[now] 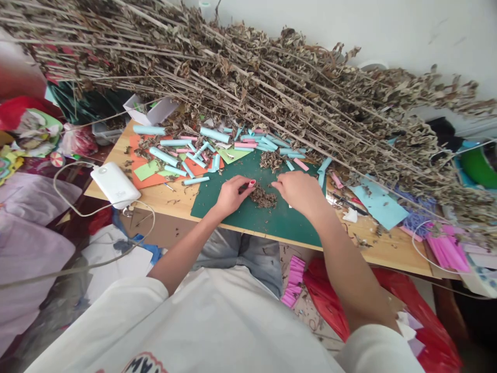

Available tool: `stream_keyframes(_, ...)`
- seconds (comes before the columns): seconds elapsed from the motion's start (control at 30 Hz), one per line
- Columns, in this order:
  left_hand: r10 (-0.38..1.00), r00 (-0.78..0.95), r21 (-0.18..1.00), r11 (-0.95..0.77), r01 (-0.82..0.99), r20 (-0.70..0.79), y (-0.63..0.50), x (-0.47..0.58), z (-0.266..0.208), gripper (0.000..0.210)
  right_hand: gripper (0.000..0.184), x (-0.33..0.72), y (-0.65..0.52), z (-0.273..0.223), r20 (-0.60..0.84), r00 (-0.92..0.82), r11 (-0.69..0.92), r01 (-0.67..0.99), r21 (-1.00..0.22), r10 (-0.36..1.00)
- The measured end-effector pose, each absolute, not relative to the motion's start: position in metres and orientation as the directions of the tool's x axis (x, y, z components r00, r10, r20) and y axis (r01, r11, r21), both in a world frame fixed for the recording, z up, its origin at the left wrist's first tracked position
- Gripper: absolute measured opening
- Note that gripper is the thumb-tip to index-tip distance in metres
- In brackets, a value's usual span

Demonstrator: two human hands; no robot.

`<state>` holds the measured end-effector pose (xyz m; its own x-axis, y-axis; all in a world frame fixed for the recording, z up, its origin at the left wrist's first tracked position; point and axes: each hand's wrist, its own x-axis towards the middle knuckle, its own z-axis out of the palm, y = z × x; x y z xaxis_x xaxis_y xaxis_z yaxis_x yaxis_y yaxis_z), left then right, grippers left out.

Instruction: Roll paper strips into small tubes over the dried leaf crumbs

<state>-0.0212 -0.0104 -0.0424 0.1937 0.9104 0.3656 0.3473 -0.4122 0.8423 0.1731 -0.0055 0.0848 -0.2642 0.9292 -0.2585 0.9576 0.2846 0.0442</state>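
A small pink paper tube [252,183] is pinched between the thumb and fingers of my left hand [234,196], its open end facing up and to the right. Just below the tube lies a small heap of crumbled dried leaves [264,198] on the green cutting mat [248,220]. My right hand [298,190] is to the right of the heap, apart from the tube, with thumb and fingertips drawn together over the mat. Whatever those fingertips hold is too small to make out. Another clump of dried leaves [271,161] lies on the mat beyond my hands.
Several blue paper tubes [215,135] and pink ones are strewn over the table's back. Long dried leafy stalks [240,77] lie across behind them. A white power bank [115,185] with a cable sits at the left edge. Blue paper [380,202] and a pen lie right.
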Motion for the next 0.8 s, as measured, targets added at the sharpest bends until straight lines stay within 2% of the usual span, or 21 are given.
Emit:
stream_keyframes(0.13, 0.927, 0.167, 0.854, -0.375, 0.361, 0.336, -0.01, -0.021, -0.041, 0.025, 0.022, 0.19, -0.027, 0.05, -0.184, -0.224, 0.198, 0.969, -0.149, 0.957)
stream_keyframes(0.2, 0.931, 0.164, 0.856, -0.364, 0.369, 0.325, -0.01, -0.021, -0.042, 0.024, 0.024, 0.19, -0.035, 0.038, -0.132, -0.21, 0.179, 0.96, -0.213, 0.969)
stream_keyframes(0.43, 0.915, 0.179, 0.835, -0.404, 0.375, 0.362, -0.01, -0.022, -0.043, 0.026, 0.026, 0.184, -0.037, 0.02, -0.127, -0.229, 0.187, 0.943, -0.274, 0.965)
stream_keyframes(0.57, 0.917, 0.168, 0.839, -0.4, 0.37, 0.363, -0.012, -0.022, -0.04, 0.025, 0.025, 0.188, -0.038, 0.013, -0.054, -0.214, 0.183, 0.92, -0.348, 0.975)
stream_keyframes(0.7, 0.923, 0.133, 0.846, -0.383, 0.371, 0.36, -0.013, -0.023, -0.039, 0.026, 0.024, 0.191, -0.042, 0.008, -0.039, -0.213, 0.181, 0.904, -0.388, 0.976)
stream_keyframes(0.8, 0.909, 0.115, 0.819, -0.412, 0.4, 0.401, -0.012, -0.024, -0.04, 0.025, 0.024, 0.193, -0.045, 0.01, 0.05, -0.152, 0.157, 0.864, -0.478, 0.987)
